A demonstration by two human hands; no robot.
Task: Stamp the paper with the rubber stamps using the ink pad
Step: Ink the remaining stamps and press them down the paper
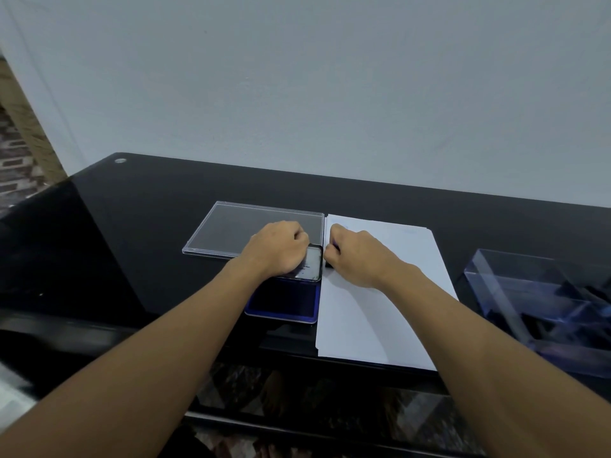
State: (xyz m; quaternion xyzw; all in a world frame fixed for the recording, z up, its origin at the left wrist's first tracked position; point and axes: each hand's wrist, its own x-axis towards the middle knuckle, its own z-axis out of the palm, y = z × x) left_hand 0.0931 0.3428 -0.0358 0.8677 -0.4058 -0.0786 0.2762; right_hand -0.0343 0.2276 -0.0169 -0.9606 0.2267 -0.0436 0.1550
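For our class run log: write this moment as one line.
left hand holds ink pad lid | right hand pinches stamp at paper edge | ink pad open

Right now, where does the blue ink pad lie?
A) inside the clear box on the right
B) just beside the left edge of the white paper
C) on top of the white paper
B: the blue ink pad lies close beside the left edge of the white paper, not on it.
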